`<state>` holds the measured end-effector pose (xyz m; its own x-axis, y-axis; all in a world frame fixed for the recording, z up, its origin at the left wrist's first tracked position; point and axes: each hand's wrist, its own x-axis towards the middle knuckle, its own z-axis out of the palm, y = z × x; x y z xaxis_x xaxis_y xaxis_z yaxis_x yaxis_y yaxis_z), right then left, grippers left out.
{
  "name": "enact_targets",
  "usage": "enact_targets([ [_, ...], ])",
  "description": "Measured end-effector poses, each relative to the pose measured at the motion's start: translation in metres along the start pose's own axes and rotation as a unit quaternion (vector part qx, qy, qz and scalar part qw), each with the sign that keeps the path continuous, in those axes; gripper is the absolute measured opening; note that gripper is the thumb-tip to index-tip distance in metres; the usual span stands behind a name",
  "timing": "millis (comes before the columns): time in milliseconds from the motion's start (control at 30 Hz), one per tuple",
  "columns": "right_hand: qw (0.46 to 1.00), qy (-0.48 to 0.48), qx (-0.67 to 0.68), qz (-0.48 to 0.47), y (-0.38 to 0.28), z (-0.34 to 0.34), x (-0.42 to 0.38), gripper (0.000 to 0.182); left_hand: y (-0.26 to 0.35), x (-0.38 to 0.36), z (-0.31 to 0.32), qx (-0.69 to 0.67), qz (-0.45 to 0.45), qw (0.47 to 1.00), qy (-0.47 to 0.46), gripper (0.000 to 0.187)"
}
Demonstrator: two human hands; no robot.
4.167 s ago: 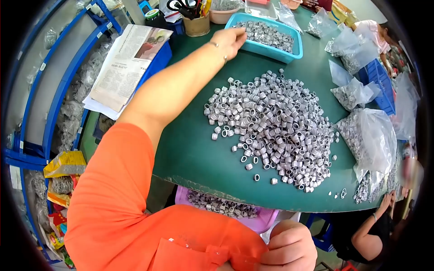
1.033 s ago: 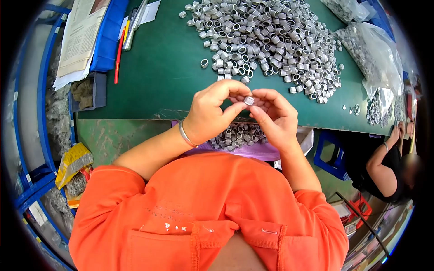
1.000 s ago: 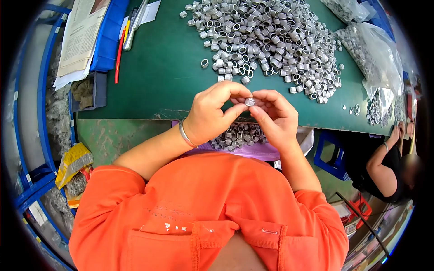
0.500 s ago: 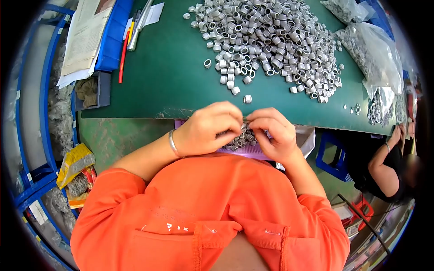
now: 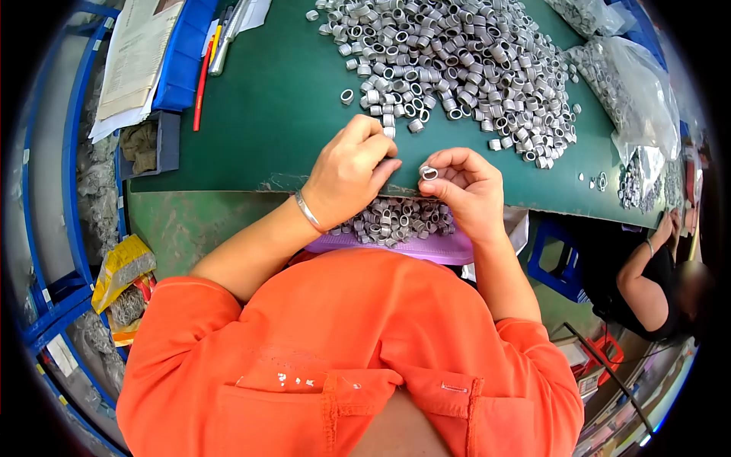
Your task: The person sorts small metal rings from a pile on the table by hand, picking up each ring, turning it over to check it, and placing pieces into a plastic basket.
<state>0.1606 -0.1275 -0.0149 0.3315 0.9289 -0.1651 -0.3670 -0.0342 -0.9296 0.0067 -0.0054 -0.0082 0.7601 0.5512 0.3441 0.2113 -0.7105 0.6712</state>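
My right hand [image 5: 468,186] pinches a small grey metal ring [image 5: 429,174] between thumb and fingertips, its round opening turned up to view, above the table's front edge. My left hand [image 5: 346,171] is over the green tabletop with curled fingers, close to loose rings [image 5: 389,132] at the near side of the large heap [image 5: 449,61]. What its fingertips hold, if anything, is hidden. Below the table edge, a purple plastic basket [image 5: 438,247] sits against my body with many similar rings [image 5: 396,221] in it.
A blue bin with papers [image 5: 171,68], pens [image 5: 204,84] and a grey box with a cloth [image 5: 141,148] are at left. Clear bags of rings [image 5: 632,99] lie at right. Another person's arm [image 5: 643,263] is beside a blue stool [image 5: 552,259].
My hands have come apart. The left has moved up and forward over the table; the right has moved slightly up, its ring now visible. A loose ring near the table edge no longer shows.
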Motion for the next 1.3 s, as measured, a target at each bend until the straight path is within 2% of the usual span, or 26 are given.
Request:
enact_targets([
  [100,0.998,-0.023,0.056,0.001,0.001,-0.001,-0.004,0.021,-0.004,0.0,0.0,0.008,0.003,1.0,-0.002,0.018],
  [167,0.997,-0.035,0.073,-0.002,0.002,-0.003,-0.006,0.021,-0.002,-0.001,-0.002,0.002,-0.027,0.999,-0.021,0.018],
  [233,0.997,-0.032,0.076,-0.012,-0.001,-0.001,-0.007,0.019,0.006,0.0,-0.007,-0.151,-0.134,0.979,-0.037,0.013],
  [267,0.996,-0.028,0.078,-0.022,-0.002,-0.001,-0.008,0.018,0.006,0.0,-0.007,-0.152,-0.134,0.979,-0.038,0.013],
  [300,0.996,-0.027,0.078,-0.02,-0.001,-0.001,-0.009,0.018,0.006,-0.002,-0.007,-0.309,-0.223,0.924,-0.044,0.013],
  [333,0.996,-0.039,0.025,-0.071,0.0,-0.002,-0.01,0.017,0.005,-0.003,-0.007,-0.455,-0.303,0.836,-0.048,0.013],
  [367,0.991,-0.051,-0.029,-0.121,0.0,-0.002,-0.009,0.017,0.003,-0.005,-0.009,-0.455,-0.303,0.836,-0.047,0.013],
  [433,0.967,-0.088,-0.185,-0.149,-0.008,-0.004,-0.011,0.023,0.0,-0.009,-0.013,-0.558,-0.343,0.753,-0.066,0.02],
  [500,0.947,-0.124,-0.238,-0.177,-0.006,-0.009,-0.008,0.025,0.001,-0.012,-0.016,-0.57,-0.342,0.745,-0.05,0.018],
  [533,0.947,-0.128,-0.236,-0.176,-0.005,-0.006,-0.004,0.025,0.0,-0.012,-0.018,-0.593,-0.361,0.718,-0.053,0.018],
  [600,0.899,-0.058,-0.357,-0.245,-0.003,0.001,0.008,0.028,-0.003,-0.013,-0.019,-0.63,-0.382,0.675,-0.052,0.015],
  [633,0.9,-0.061,-0.354,-0.247,-0.001,0.006,0.015,0.028,-0.005,-0.015,-0.018,-0.628,-0.382,0.676,-0.048,0.015],
  [700,0.841,-0.015,-0.449,-0.301,0.005,0.022,0.03,0.027,-0.008,-0.018,-0.017,-0.698,-0.348,0.625,-0.036,0.017],
  [767,0.798,-0.01,-0.512,-0.317,0.006,0.035,0.039,0.022,-0.008,-0.019,-0.018,-0.702,-0.346,0.621,-0.037,0.021],
  [833,0.781,-0.033,-0.525,-0.336,0.008,0.033,0.041,0.021,-0.008,-0.02,-0.019,-0.73,-0.343,0.591,-0.025,0.023],
  [967,0.805,-0.036,-0.502,-0.316,0.007,0.024,0.033,0.019,-0.01,-0.022,-0.022,-0.733,-0.345,0.585,-0.032,0.022],
  [1033,0.846,-0.007,-0.455,-0.278,0.006,0.019,0.026,0.019,-0.008,-0.017,-0.024,-0.727,-0.35,0.589,-0.036,0.022],
  [1067,0.889,0.029,-0.402,-0.218,0.003,0.02,0.02,0.017,-0.006,-0.016,-0.021,-0.722,-0.357,0.592,-0.039,0.022],
  [1233,0.876,0.038,-0.424,-0.227,0.003,0.014,0.017,0.015,-0.007,-0.017,-0.017,-0.727,-0.347,0.59,-0.058,0.022],
  [1300,0.828,0.023,-0.49,-0.272,0.004,0.011,0.019,0.016,-0.004,-0.016,-0.017,-0.708,-0.359,0.606,-0.049,0.022],
])
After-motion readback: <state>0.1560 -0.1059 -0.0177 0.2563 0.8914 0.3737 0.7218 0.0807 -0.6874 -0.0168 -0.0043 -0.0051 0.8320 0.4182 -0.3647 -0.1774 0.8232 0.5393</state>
